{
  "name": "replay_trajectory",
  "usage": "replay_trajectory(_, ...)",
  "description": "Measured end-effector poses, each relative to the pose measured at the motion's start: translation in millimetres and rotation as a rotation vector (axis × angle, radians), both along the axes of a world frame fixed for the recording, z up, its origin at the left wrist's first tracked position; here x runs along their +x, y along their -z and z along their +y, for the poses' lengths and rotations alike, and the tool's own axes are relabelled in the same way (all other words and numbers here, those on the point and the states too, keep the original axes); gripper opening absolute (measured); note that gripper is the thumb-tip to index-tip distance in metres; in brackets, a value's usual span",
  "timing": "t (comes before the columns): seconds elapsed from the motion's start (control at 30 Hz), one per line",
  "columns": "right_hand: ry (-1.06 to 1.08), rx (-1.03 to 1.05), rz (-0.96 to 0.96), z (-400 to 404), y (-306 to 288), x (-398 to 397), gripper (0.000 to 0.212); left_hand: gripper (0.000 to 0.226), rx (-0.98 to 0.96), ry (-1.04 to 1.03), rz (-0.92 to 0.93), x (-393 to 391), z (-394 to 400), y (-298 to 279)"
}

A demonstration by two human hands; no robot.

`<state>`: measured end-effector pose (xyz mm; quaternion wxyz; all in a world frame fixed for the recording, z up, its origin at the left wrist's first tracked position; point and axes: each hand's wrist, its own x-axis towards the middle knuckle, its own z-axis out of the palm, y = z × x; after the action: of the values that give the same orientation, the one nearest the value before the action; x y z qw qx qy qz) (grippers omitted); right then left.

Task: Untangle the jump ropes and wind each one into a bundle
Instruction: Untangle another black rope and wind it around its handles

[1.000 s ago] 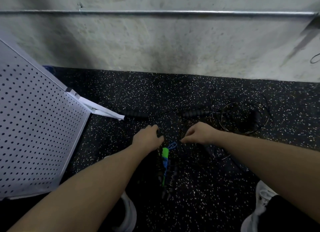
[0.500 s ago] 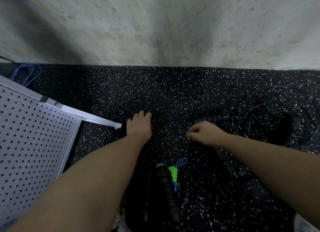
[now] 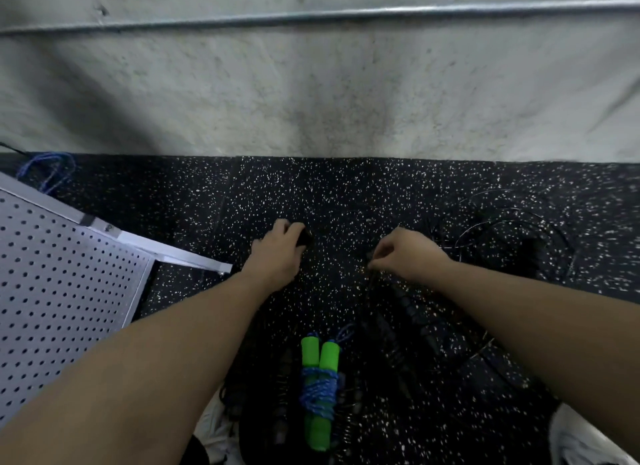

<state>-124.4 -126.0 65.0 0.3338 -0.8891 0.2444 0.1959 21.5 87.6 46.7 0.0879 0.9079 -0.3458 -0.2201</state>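
Left hand has moved off the cable and is now gripping a black handle on the floor; right hand is still pinching the thin black rope, fingers clamped together. Green-handled rope is lying wound up near the feet, so one bundle looks done. Loose black coils are sitting right of the hands, likely next for winding.

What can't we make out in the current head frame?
- Left hand: its back hides most of the dark object it grips.
- Right hand: pinched cord too thin to trace.
- Black rope coils: dark on speckled floor, blurred.
- White shoe: cut off by the corner.
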Motion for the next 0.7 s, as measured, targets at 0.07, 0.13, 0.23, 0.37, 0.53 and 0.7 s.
replay_trajectory(0.07, 0.026, -0.122, -0.089, -4, -25, -6, 0.016, 0.033, -0.094, 0.048, -0.017, -12, -12, -32)
replay_trajectory(0.13, 0.095, -0.216, -0.216, -7, -51, -15, 0.046, 0.027, -0.204, 0.13, -0.025, -26, -23, -67)
replay_trajectory(0.23, 0.14, -0.277, -0.34, -13, -92, -32, 0.092, 0.03, -0.377, 0.266, 0.007, -50, -34, -116)
replay_trajectory(0.37, -0.006, -0.283, -0.241, -25, -127, -56, 0.036, 0.042, -0.513, 0.27, 0.026, -84, -36, -169)
replay_trajectory(0.53, 0.006, -0.021, -0.188, -6, -177, -99, 0.024, 0.035, -0.73, 0.159, 0.057, -121, -36, -223)
replay_trajectory(0.7, 0.167, 0.031, -0.353, -11, -222, -135, 0.02, 0.023, -0.92, 0.003, 0.19, -150, -31, -264)
